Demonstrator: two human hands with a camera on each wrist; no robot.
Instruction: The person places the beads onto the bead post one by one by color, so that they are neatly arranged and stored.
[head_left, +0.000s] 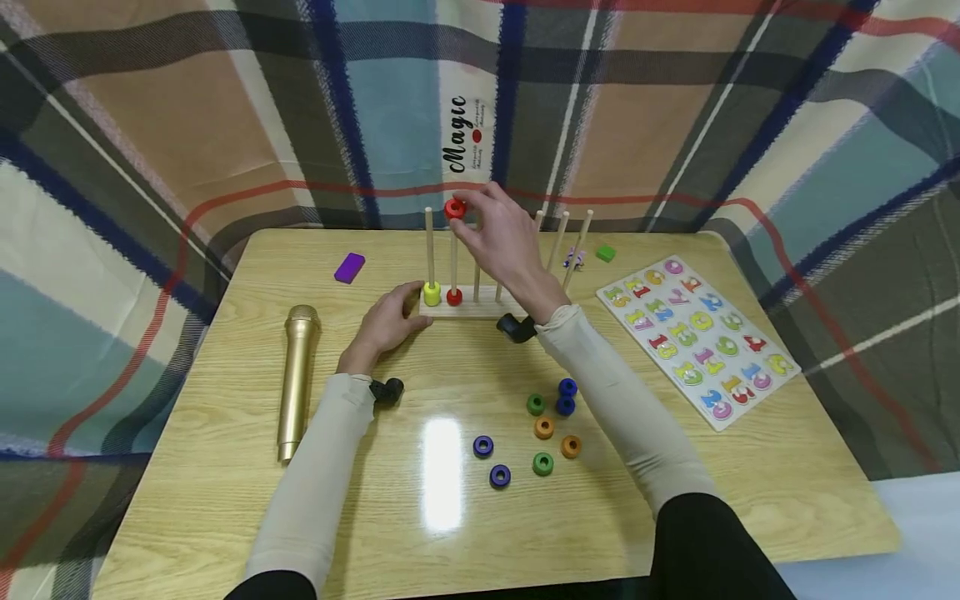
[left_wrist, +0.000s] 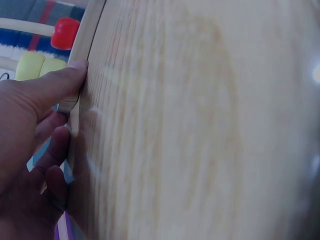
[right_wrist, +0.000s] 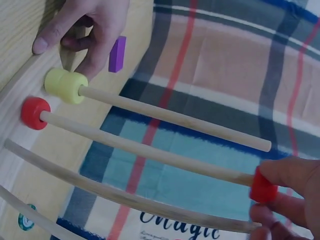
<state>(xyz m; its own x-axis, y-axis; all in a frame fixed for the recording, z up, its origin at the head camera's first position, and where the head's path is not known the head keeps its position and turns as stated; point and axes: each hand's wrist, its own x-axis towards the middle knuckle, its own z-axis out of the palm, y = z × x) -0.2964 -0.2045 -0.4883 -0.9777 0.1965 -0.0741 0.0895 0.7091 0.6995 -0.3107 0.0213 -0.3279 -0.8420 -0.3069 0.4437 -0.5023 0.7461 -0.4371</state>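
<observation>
A: Report the left side of the pale wood-grain table (head_left: 195,500).
B: A long gold cylindrical tube (head_left: 294,392) lies lengthwise, near to far. Beyond it, to its right, lies a purple rectangular block (head_left: 349,267).

A: The left hand (head_left: 384,325)?
B: Clamped on the left end of a pale wooden peg rack (head_left: 472,310), thumb on the near edge, fingers around the end.

A: The rack's load?
B: Two squat yellow rings (right_wrist: 62,86) sit at the base of the leftmost peg. One squat red ring (right_wrist: 34,113) sits at the base of the second peg.

A: The right hand (head_left: 506,237)?
B: Apart from the left. It pinches another red ring (right_wrist: 262,189) at the tip of the second peg.

A: Nearer the table's front?
B: Loose round rings, four blue (head_left: 499,477), two green (head_left: 543,464) and two orange (head_left: 571,447).

A: The right side?
B: A small green block (head_left: 605,252) lies at the far side. Nearer and further right, a white rectangular board with coloured numerals (head_left: 697,342) lies at a slant.
</observation>
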